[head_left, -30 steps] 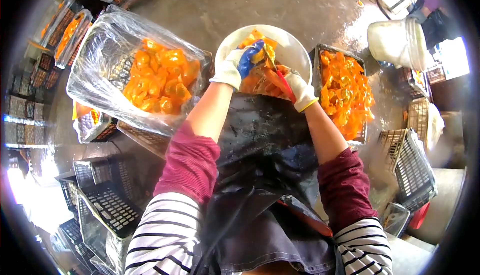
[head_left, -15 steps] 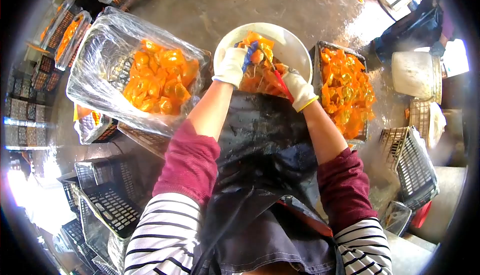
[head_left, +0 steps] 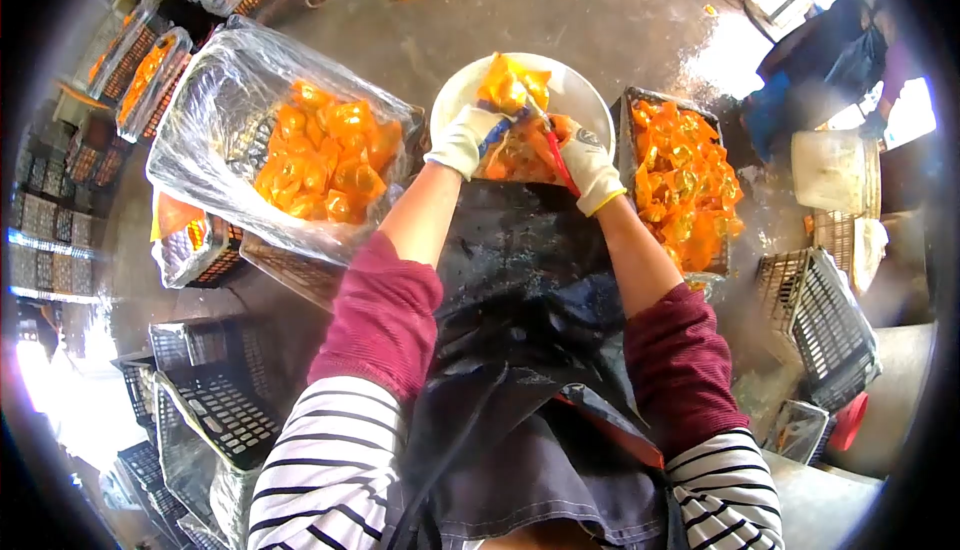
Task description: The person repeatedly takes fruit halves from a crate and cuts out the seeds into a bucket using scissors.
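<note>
Over the white bucket [head_left: 602, 100], my left hand [head_left: 470, 138], in a whitish glove with blue showing at the fingers, is closed on a shiny orange plastic packet [head_left: 513, 84]. My right hand [head_left: 588, 162], also gloved with a yellow cuff, is wrapped round a red-handled tool [head_left: 560, 163]. Its thin pale tip points up toward the packet; whether it is a knife or scissors cannot be made out. Orange and reddish contents [head_left: 515, 158] lie in the bucket below both hands, partly hidden by them.
A plastic-lined crate [head_left: 200, 165] with orange packets [head_left: 325, 155] stands left of the bucket. Another crate [head_left: 624, 140] full of orange packets [head_left: 685, 185] is at right. Black crates [head_left: 225, 410] are stacked lower left. A person in dark clothing [head_left: 825, 55] is upper right.
The orange packet in my left hand has risen toward the bucket's far rim and shows more fully. My right hand and the red-handled tool have shifted slightly left. The person at upper right has moved.
</note>
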`<action>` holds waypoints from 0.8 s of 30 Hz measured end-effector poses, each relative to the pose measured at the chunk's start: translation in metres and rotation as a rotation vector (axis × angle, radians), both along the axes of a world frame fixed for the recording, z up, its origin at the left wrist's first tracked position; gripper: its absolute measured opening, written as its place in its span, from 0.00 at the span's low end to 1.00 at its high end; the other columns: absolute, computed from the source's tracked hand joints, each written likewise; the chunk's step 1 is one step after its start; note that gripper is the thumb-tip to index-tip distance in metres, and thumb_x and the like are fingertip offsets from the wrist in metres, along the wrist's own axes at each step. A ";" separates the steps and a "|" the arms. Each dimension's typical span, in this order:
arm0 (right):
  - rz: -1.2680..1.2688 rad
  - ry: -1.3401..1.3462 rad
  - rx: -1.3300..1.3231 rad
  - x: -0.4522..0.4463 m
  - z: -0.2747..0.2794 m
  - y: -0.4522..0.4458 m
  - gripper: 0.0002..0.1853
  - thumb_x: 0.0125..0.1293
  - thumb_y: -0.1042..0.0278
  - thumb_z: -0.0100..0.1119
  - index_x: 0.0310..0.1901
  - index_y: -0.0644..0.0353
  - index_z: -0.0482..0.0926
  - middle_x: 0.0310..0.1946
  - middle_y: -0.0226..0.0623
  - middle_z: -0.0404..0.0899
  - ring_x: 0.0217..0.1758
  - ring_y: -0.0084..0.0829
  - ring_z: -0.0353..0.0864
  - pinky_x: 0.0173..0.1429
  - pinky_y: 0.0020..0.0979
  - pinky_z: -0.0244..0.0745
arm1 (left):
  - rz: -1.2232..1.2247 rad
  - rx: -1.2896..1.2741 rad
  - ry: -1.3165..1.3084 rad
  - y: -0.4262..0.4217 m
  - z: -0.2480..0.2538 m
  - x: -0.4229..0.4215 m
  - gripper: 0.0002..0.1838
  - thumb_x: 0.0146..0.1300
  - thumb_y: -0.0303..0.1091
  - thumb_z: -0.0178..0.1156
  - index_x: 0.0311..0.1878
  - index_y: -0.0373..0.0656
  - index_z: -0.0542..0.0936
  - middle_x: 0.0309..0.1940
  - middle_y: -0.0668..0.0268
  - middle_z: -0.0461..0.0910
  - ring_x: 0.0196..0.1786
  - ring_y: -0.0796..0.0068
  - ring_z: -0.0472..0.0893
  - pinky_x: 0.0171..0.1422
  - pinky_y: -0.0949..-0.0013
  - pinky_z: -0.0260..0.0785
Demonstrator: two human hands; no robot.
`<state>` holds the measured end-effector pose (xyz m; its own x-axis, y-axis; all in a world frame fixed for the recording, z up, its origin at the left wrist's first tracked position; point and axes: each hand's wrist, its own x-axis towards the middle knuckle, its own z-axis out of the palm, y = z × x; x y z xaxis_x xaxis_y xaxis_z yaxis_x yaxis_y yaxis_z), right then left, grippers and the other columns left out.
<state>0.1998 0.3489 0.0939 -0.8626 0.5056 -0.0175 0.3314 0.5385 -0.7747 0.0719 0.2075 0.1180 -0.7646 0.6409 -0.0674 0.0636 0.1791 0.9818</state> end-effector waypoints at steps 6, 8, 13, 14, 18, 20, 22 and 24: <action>0.021 0.383 -0.319 0.007 -0.001 0.021 0.19 0.70 0.51 0.48 0.46 0.60 0.75 0.35 0.40 0.80 0.30 0.31 0.73 0.33 0.30 0.67 | 0.019 0.613 -0.693 -0.025 0.000 -0.028 0.18 0.68 0.29 0.50 0.61 0.43 0.72 0.52 0.63 0.77 0.53 0.71 0.77 0.58 0.69 0.71; 0.002 0.466 -0.396 0.014 0.012 0.035 0.17 0.69 0.51 0.50 0.43 0.59 0.75 0.28 0.37 0.80 0.14 0.26 0.70 0.18 0.27 0.65 | 0.036 0.616 -0.575 -0.048 -0.006 -0.058 0.15 0.67 0.29 0.52 0.55 0.43 0.76 0.48 0.64 0.80 0.50 0.72 0.79 0.55 0.68 0.72; -0.140 0.805 -1.211 0.016 -0.018 0.059 0.25 0.71 0.52 0.45 0.58 0.67 0.65 0.56 0.52 0.70 0.55 0.45 0.70 0.57 0.44 0.70 | 0.394 -0.031 0.200 -0.166 -0.033 -0.085 0.13 0.58 0.37 0.60 0.43 0.42 0.79 0.35 0.59 0.79 0.35 0.66 0.78 0.41 0.66 0.72; -0.176 0.819 -1.356 0.018 -0.014 0.060 0.27 0.71 0.52 0.44 0.60 0.68 0.63 0.60 0.54 0.68 0.62 0.47 0.66 0.64 0.47 0.66 | 0.432 -0.131 0.168 -0.190 -0.046 -0.094 0.15 0.59 0.42 0.60 0.43 0.41 0.79 0.32 0.60 0.79 0.32 0.67 0.78 0.39 0.66 0.72; 0.121 0.649 -1.451 0.020 0.031 0.024 0.29 0.72 0.51 0.44 0.63 0.68 0.62 0.62 0.55 0.67 0.66 0.46 0.67 0.69 0.45 0.65 | 0.339 -0.638 0.123 -0.238 -0.104 -0.114 0.28 0.58 0.51 0.60 0.55 0.41 0.74 0.44 0.53 0.80 0.44 0.58 0.80 0.51 0.62 0.71; 0.039 0.507 -1.391 0.004 0.015 0.033 0.30 0.72 0.49 0.45 0.63 0.67 0.62 0.60 0.55 0.69 0.64 0.45 0.69 0.69 0.41 0.65 | 0.251 -0.905 0.220 -0.236 -0.103 -0.106 0.41 0.55 0.54 0.61 0.69 0.43 0.62 0.64 0.50 0.68 0.66 0.55 0.69 0.67 0.59 0.61; 0.098 0.467 -1.271 0.000 0.010 0.031 0.30 0.72 0.48 0.45 0.63 0.66 0.63 0.60 0.54 0.70 0.64 0.45 0.70 0.68 0.40 0.66 | 0.207 -1.021 0.221 -0.222 -0.098 -0.100 0.45 0.54 0.54 0.62 0.71 0.43 0.58 0.69 0.52 0.62 0.69 0.56 0.65 0.71 0.61 0.57; 0.109 0.424 -1.204 0.002 0.012 0.028 0.28 0.72 0.50 0.46 0.64 0.64 0.63 0.62 0.52 0.67 0.64 0.46 0.69 0.68 0.42 0.66 | 0.170 -1.048 0.206 -0.218 -0.103 -0.104 0.46 0.53 0.54 0.63 0.71 0.42 0.58 0.69 0.52 0.60 0.70 0.56 0.63 0.72 0.61 0.56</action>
<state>0.2015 0.3771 0.1060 -0.9488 0.2892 -0.1274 -0.0614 -0.5641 -0.8234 -0.0322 -0.0100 0.0152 -0.8974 0.2238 -0.3803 0.1051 0.9455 0.3083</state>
